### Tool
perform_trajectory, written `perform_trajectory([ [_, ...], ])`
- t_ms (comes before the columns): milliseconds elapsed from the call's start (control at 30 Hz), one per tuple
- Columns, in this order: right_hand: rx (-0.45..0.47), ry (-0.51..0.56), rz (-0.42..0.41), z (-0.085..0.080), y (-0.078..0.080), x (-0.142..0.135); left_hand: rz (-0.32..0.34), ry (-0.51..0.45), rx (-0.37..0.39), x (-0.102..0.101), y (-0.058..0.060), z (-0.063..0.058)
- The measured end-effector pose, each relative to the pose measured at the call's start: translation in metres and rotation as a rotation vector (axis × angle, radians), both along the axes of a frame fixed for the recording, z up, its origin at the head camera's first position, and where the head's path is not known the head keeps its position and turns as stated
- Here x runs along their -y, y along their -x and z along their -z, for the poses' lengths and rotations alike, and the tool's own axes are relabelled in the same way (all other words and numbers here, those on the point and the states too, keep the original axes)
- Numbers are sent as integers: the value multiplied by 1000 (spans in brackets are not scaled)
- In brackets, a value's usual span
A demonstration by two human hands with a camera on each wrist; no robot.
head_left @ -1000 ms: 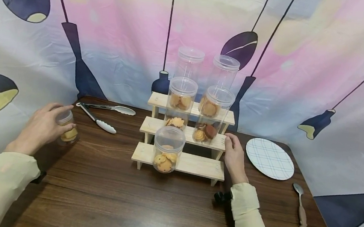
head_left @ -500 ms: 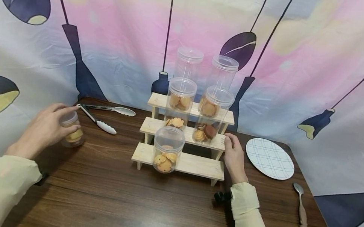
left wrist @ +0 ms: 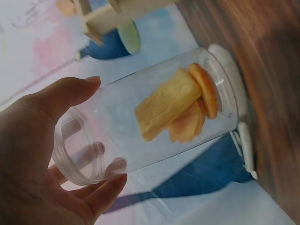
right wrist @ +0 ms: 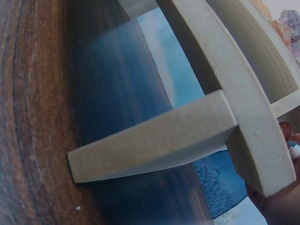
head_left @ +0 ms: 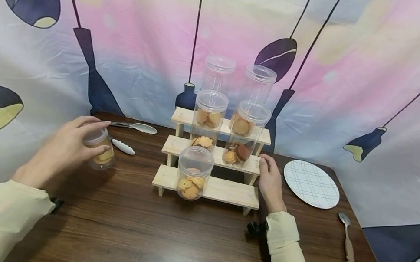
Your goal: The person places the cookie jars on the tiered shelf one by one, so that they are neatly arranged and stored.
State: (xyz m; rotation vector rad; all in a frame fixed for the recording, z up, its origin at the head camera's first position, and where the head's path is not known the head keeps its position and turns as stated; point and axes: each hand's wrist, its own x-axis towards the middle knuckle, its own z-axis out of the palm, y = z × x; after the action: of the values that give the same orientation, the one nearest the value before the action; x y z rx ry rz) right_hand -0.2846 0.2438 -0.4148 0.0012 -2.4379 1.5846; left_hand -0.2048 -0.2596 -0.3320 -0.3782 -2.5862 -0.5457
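Observation:
My left hand (head_left: 65,148) grips a clear cookie jar (head_left: 104,158) around its lid end, thumb on one side and fingers on the other. The left wrist view shows several pale-yellow and orange cookies (left wrist: 171,105) at the jar's bottom. My right hand (head_left: 271,185) holds the right end of the middle step of a three-tier wooden display stand (head_left: 230,190); its fingers are partly hidden behind the board. One lidded jar (head_left: 190,186) stands at the left of the lowest step. Two jars are on the middle step and two on the top step, all with cookies.
White-tipped tongs (head_left: 123,146) lie behind the left hand, partly covered by it. At the right are a checked white plate (head_left: 311,183) and a spoon (head_left: 348,248) with a brown handle. A patterned cloth (head_left: 147,31) hangs behind the table.
My left hand has carried the jar to the right, toward the stand, and now overlaps the tongs. The right hand and the stand have stayed put.

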Motion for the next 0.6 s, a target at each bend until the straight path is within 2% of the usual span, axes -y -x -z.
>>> perform_trajectory([
  [267, -8, 7, 5, -1, 0, 0, 170, 71, -122, -31, -6, -10],
  [600, -4, 7, -3, 1, 0, -1, 314, 100, -101, -63, -23, -21],
])
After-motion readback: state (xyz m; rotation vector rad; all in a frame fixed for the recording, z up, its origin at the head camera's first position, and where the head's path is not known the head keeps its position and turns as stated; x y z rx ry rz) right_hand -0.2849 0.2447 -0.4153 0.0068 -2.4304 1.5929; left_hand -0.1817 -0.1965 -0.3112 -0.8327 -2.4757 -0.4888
